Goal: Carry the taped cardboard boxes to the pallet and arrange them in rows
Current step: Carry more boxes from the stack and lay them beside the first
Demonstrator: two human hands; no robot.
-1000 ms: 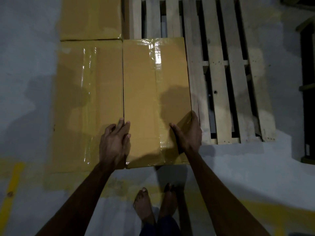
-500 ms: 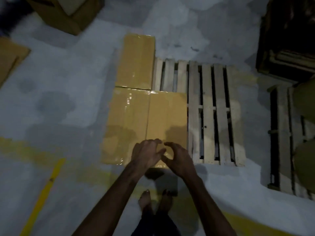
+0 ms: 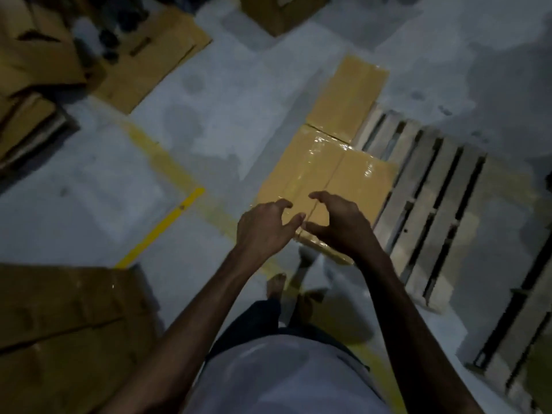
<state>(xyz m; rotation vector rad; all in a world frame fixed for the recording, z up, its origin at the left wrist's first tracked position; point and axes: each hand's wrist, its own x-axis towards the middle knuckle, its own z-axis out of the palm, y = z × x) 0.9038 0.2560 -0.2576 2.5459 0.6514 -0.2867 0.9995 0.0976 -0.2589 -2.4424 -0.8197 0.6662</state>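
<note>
Nearest the camera, a pale shirt [image 3: 286,375] and dark shorts [image 3: 257,321] fill the bottom of the view, with a bare foot [image 3: 276,283] on the grey floor [image 3: 209,115] just short of the pallet [image 3: 433,210]. To the left of the pallet, low in the frame, lies a large flattened sheet of cardboard [image 3: 68,333]. Both arms reach forward. The left hand [image 3: 264,230] and the right hand [image 3: 337,225] are raised above the near end of the pallet, close together with thumbs almost meeting, fingers curled loosely and spread; each is empty and grips nothing. Below them, on the left part of the pallet, two taped boxes [image 3: 325,180] sit side by side with their long edges touching, clear tape shining across their tops. A third taped box [image 3: 346,97] lies beyond them at the pallet's far left corner, its near end butted against the left one of the pair. The slats to the right of the boxes are bare wood. A yellow line [image 3: 161,228] runs across the floor left of the pallet. Farther off, up and to the left of the pallet, are more flattened cardboard sheets [image 3: 155,58] and dark blurred objects I cannot identify, and another brown box [image 3: 277,13] stands beyond the pallet at the top edge.
</note>
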